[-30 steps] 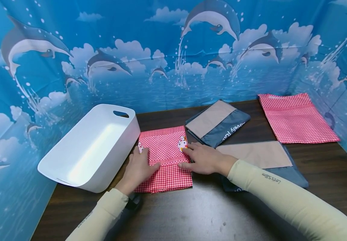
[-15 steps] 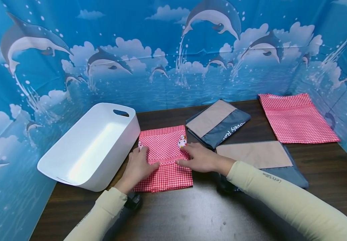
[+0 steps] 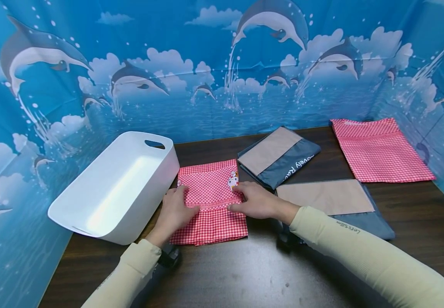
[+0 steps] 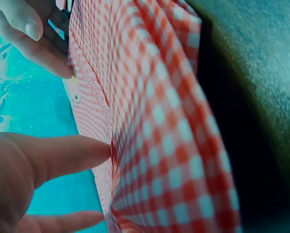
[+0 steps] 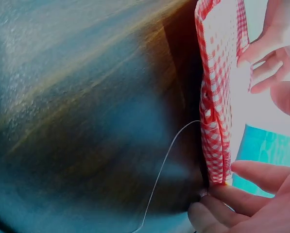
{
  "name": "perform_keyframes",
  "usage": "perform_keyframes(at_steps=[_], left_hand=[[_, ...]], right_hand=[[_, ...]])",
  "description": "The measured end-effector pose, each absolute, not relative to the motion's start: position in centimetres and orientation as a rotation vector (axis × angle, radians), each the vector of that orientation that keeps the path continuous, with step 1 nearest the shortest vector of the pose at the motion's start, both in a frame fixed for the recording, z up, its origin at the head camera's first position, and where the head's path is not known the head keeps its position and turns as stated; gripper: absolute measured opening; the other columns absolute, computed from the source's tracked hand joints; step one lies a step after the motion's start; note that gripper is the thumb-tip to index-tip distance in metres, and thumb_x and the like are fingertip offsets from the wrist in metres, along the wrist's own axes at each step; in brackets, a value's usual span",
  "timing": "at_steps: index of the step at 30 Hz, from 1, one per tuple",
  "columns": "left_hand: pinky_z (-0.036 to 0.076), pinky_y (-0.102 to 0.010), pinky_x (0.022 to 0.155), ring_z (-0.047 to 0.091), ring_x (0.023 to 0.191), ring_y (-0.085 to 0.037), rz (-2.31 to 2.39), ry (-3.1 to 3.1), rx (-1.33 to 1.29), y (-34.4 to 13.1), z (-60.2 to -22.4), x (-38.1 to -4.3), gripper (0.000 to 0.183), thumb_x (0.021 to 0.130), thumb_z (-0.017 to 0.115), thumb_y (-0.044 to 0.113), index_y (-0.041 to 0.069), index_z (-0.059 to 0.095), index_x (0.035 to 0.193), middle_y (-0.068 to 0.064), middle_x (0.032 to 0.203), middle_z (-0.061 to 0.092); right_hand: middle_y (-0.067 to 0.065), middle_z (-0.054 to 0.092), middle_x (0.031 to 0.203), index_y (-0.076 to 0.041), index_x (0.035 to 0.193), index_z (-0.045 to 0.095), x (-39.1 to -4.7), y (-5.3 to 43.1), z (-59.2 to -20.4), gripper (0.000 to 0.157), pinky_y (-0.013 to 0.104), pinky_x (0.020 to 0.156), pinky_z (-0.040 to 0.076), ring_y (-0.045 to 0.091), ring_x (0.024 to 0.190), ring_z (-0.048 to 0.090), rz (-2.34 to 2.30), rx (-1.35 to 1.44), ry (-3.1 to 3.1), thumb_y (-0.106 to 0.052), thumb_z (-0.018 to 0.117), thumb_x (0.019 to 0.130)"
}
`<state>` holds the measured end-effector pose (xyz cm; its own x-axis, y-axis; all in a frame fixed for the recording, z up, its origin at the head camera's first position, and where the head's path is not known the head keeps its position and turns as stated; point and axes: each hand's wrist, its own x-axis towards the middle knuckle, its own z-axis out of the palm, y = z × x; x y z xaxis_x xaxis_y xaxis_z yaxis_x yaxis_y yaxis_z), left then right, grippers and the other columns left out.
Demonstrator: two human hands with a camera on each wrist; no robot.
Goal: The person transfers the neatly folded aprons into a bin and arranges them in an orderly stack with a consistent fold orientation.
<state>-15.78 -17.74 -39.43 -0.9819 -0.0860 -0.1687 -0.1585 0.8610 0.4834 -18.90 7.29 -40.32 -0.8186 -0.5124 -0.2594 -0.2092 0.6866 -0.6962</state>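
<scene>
Checked cloth (image 3: pixel 212 182), red and white, lies folded on the dark wooden table (image 3: pixel 226 278) in front of the person, just right of a white bin (image 3: pixel 143 203). A small cartoon figure (image 3: pixel 233 181) is printed near its right edge.

The left hand (image 3: pixel 173 214) rests at the cloth's left edge, thumb spread away from the fingers; in the left wrist view the thumb tip touches the checked fabric. The right hand (image 3: pixel 258 201) lies at the opposite edge with thumb and forefinger apart; in the right wrist view its fingers meet the edge of the folded layers, and a thin pale thread (image 5: pixel 162 165) curves out beside them. Whether either hand also pinches the fabric cannot be told.

Right of the cloth lie a folded navy piece (image 3: pixel 277 158) with a beige band and white lettering and, nearer the person, a second navy piece (image 3: pixel 327 196), partly beneath the right forearm. A pink-red checked piece (image 3: pixel 383 152) occupies the far right corner. Pale yellow sleeves (image 3: pixel 345 233) cover both forearms. A blue dolphin-print curtain (image 3: pixel 160 113) stands behind.
</scene>
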Motion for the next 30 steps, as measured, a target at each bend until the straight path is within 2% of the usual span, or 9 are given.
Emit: perform_keyframes(at_steps=[8, 13, 17, 23, 30], left_hand=[[0.047, -0.067, 0.113, 0.050, 0.141, -0.050, 0.882, 2.847, -0.284, -18.05, -39.48, -16.35, 0.075, 0.090, 0.081, 0.015, -0.004, 0.047, 0.154, -0.034, 0.151, 0.050], [0.049, -0.065, 0.108, 0.051, 0.134, -0.047, 0.945, 2.817, -0.319, -18.08, -39.43, -16.41, 0.070, 0.088, 0.081, 0.011, -0.002, 0.052, 0.151, -0.032, 0.146, 0.050], [0.049, -0.062, 0.105, 0.050, 0.129, -0.044, 0.996, 2.813, -0.309, -17.86, -39.17, -16.21, 0.068, 0.086, 0.081, 0.010, -0.002, 0.055, 0.148, -0.029, 0.142, 0.051], [0.046, -0.062, 0.110, 0.049, 0.132, -0.045, 1.095, 2.815, -0.292, -17.76, -38.87, -15.92, 0.068, 0.088, 0.080, 0.007, -0.004, 0.054, 0.149, -0.029, 0.146, 0.048], [0.047, -0.062, 0.108, 0.049, 0.136, -0.046, 1.158, 2.798, -0.339, -18.18, -39.08, -15.97, 0.061, 0.092, 0.075, 0.003, -0.001, 0.055, 0.149, -0.029, 0.151, 0.047]], right_hand=[[0.019, 0.046, 0.167, -0.006, 0.160, 0.050, -18.94, 6.99, -39.79, 0.070, 0.055, 0.125, 0.041, 0.036, 0.153, 0.047, -1.026, -0.498, 2.448, -0.039, 0.071, 0.102], [0.017, 0.046, 0.166, -0.007, 0.158, 0.053, -18.85, 6.87, -39.54, 0.070, 0.055, 0.126, 0.040, 0.035, 0.153, 0.048, -1.074, -0.463, 2.456, -0.038, 0.075, 0.100], [0.017, 0.050, 0.163, -0.006, 0.156, 0.054, -18.73, 6.86, -39.40, 0.069, 0.054, 0.122, 0.044, 0.034, 0.147, 0.053, -1.123, -0.462, 2.462, -0.035, 0.077, 0.098], [0.017, 0.051, 0.161, -0.005, 0.154, 0.056, -18.67, 6.89, -39.65, 0.065, 0.053, 0.116, 0.050, 0.034, 0.140, 0.058, -1.165, -0.479, 2.487, -0.029, 0.077, 0.098], [0.017, 0.053, 0.156, -0.010, 0.152, 0.059, -18.84, 6.81, -39.98, 0.062, 0.049, 0.105, 0.054, 0.030, 0.126, 0.062, -1.130, -0.437, 2.519, -0.013, 0.080, 0.093]])
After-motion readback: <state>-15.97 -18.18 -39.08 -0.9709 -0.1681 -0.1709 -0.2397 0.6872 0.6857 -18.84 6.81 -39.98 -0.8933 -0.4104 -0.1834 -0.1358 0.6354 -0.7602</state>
